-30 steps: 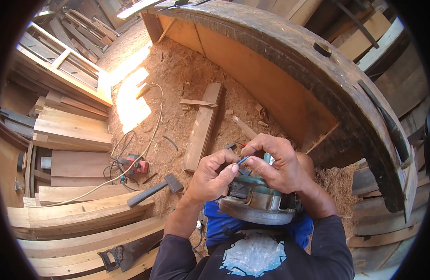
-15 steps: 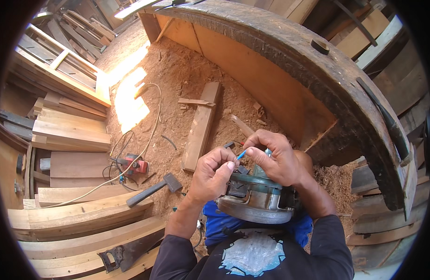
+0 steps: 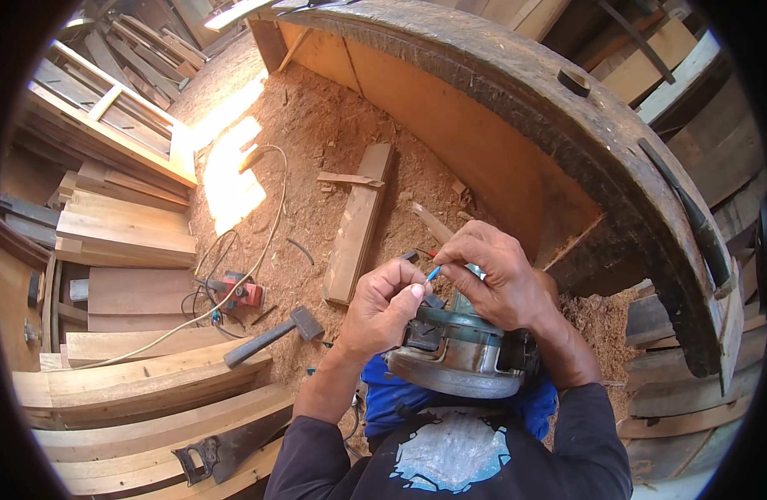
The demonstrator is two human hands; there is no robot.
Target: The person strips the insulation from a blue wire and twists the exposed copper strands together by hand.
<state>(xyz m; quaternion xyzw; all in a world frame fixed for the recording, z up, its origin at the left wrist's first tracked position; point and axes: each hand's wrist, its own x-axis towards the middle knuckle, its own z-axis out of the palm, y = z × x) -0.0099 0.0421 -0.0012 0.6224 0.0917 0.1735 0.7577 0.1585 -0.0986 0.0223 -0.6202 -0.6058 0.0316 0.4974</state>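
A thin blue wire (image 3: pixel 433 273) runs between the fingertips of my two hands, above a power tool. My left hand (image 3: pixel 387 307) pinches its lower end between thumb and forefinger. At its upper end, the thumb and fingers of my right hand (image 3: pixel 502 279) are closed on it. The tool below, a router (image 3: pixel 467 354) with a green body and a round metal base, rests upside down on my lap against blue trousers. My right hand and wrist cover part of its body.
A heavy, worn workbench (image 3: pixel 492 71) curves across the top and right. On the sawdust-covered floor lie a wooden plank (image 3: pixel 360 225), a hammer (image 3: pixel 271 337) and a red power tool (image 3: pixel 240 290) with a cord. Timber boards (image 3: pixel 142 371) line the left, with a handsaw (image 3: pixel 225 454) on them.
My right hand has shifted very slightly, its knuckles a little higher. Both hands keep their pinch on the blue wire, and the router stays in place.
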